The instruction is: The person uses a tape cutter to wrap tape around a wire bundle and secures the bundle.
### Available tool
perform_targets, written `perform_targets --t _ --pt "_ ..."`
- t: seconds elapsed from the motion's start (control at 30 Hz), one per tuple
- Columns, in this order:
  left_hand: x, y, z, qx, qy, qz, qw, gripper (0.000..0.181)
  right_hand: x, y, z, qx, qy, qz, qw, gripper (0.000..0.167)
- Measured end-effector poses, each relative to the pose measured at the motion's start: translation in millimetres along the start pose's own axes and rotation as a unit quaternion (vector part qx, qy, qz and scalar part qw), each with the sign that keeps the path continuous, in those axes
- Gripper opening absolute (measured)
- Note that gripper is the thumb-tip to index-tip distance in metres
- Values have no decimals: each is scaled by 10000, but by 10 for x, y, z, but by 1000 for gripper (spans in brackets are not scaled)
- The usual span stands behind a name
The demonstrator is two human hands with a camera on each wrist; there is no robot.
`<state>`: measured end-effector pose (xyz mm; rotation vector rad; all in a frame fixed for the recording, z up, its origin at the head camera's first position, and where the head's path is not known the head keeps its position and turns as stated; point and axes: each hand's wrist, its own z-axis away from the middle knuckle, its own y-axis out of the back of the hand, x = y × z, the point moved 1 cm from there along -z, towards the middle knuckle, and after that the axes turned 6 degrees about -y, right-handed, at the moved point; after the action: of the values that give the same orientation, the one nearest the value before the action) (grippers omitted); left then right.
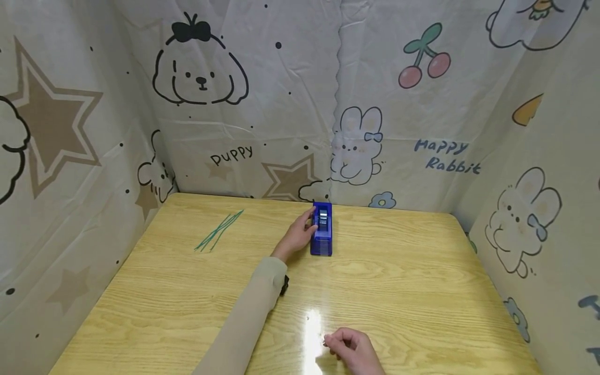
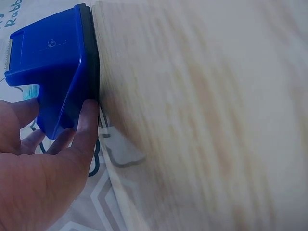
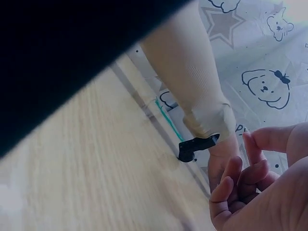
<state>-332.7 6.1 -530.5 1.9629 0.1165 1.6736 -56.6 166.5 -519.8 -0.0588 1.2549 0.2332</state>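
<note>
A blue tape dispenser [image 1: 321,247] stands at the back edge of the wooden table, holding a roll of clear tape [image 1: 323,221]. My left hand [image 1: 298,235] grips its left side; in the left wrist view, thumb and fingers bracket the narrow end of the dispenser [image 2: 53,48]. Near the front of the table my right hand [image 1: 353,348] has thumb and index fingertip together. A tiny pale piece, seemingly clear tape [image 3: 246,129], shows at those fingertips in the right wrist view; its outline is hard to see. The other fingers of that hand [image 3: 269,192] are curled.
Several thin green strips [image 1: 218,231] lie crossed on the left of the table [image 1: 403,291]. Printed cloth [image 1: 281,104] hangs behind the table and along both sides. A black device [image 1: 284,285] sits at the left wrist. Bright glare marks the table's front middle.
</note>
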Motion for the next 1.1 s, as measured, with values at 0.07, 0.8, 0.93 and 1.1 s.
perform_targets --t 0.07,0.8,0.93,1.1 --pt "1 4 2 -7 -3 4 10000 60 5 -9 -5 -62 -17 -9 10000 34" --pt "5 14 -8 -22 7 -119 9999 61 53 -10 -19 57 -316 -91 9994 27" --pt "-4 13 -17 -16 -32 -176 9998 61 17 -20 0 201 -202 -15 9996 31" --pt "-10 8 -24 -41 -31 -181 9998 61 -40 -19 37 380 -23 55 9993 30"
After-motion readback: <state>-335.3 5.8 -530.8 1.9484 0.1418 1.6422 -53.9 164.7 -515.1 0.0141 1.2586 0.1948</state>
